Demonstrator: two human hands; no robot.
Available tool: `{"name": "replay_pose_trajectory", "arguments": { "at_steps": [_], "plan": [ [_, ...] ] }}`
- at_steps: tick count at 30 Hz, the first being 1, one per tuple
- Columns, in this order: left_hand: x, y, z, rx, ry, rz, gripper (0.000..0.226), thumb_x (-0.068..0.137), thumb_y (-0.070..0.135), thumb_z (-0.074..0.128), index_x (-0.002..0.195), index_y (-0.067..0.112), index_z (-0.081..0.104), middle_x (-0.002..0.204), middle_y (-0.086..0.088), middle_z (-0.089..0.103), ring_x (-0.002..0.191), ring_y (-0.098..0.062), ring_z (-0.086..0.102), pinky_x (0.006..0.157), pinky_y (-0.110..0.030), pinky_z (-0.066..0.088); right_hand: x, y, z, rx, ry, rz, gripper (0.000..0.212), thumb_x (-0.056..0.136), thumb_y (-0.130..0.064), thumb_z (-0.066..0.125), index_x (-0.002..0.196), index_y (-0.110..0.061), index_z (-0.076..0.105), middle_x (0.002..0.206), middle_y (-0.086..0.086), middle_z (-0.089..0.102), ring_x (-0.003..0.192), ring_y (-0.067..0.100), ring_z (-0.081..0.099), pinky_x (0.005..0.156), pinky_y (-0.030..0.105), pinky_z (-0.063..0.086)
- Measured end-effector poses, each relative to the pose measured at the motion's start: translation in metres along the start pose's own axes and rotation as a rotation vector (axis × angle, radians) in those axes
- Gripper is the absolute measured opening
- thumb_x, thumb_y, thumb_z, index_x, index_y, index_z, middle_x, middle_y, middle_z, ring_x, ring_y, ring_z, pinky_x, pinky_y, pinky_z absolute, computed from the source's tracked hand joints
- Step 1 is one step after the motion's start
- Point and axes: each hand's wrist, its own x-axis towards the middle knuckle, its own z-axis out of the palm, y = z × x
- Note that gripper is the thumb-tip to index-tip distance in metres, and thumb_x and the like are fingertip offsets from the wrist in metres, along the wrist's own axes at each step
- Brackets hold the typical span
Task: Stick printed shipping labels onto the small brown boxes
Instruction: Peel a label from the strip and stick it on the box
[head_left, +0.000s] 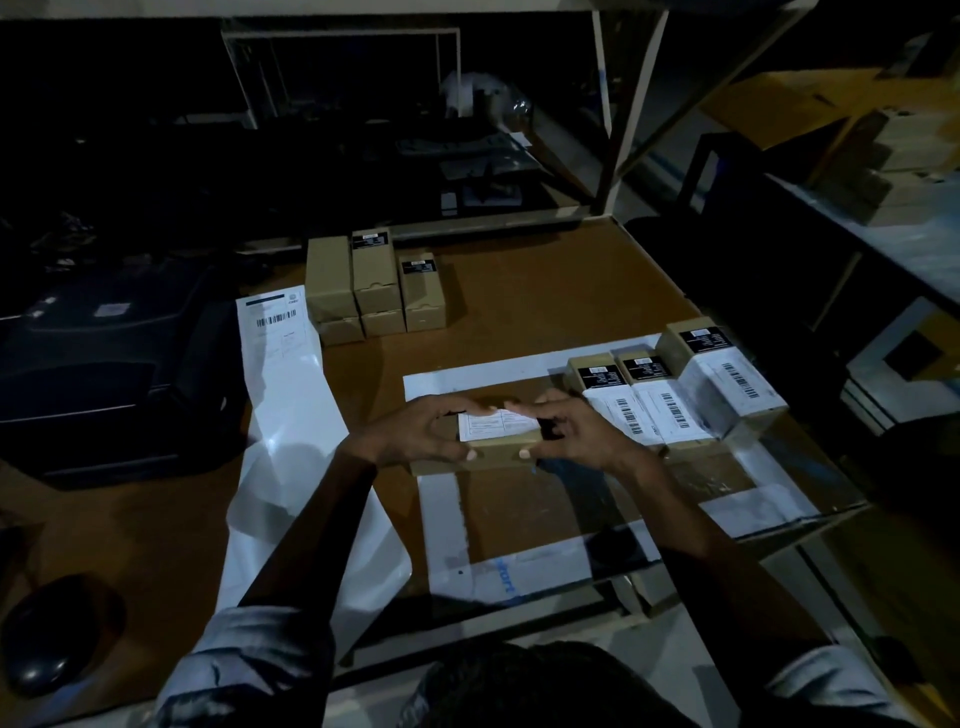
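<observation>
At the centre of the frame I hold a small brown cardboard box (498, 449) between both hands — my left hand (415, 431) curls round its left end, my right hand (576, 428) round its right, fingers pressing the white printed shipping label (496, 425) on its top. Three labelled brown boxes (675, 389) stand just right; an unlabelled stack of brown boxes (374, 286) waits upper centre, beside a long white label strip (288, 374).

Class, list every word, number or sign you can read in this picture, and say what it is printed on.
None can be read.
Paper strip: barcode, print blurred.
Held box: white label, print too small.
Labelled boxes on the right: barcodes, black stickers, unreadable.
Stacked boxes at the back: black stickers, unreadable.
White sheet: blue lettering, blurred.
</observation>
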Motion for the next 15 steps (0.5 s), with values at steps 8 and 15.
{"name": "replay_pose_trajectory", "arguments": {
  "at_steps": [8, 15],
  "plan": [
    [-0.003, -0.006, 0.004, 0.060, 0.016, 0.015, 0.056, 0.085, 0.045, 0.073, 0.138, 0.040, 0.053, 0.128, 0.016, 0.056, 0.121, -0.007, 0.051, 0.094, -0.033, 0.054, -0.006, -0.001, 0.004, 0.035, 0.038, 0.006, 0.056, 0.077, 0.000, 0.082, 0.126, -0.024, 0.068, 0.112, -0.006, 0.057, 0.108, 0.001, 0.059, 0.096, 0.024, 0.052],
    [-0.006, -0.011, 0.011, 0.154, 0.094, 0.046, 0.044, 0.083, 0.059, 0.065, 0.119, 0.033, 0.064, 0.129, 0.006, 0.057, 0.120, -0.011, 0.053, 0.094, -0.041, 0.054, -0.013, -0.003, 0.011, 0.084, 0.122, 0.025, 0.047, 0.078, 0.001, 0.080, 0.118, -0.021, 0.071, 0.129, -0.007, 0.060, 0.121, 0.009, 0.058, 0.094, 0.019, 0.054]
  ]
}}
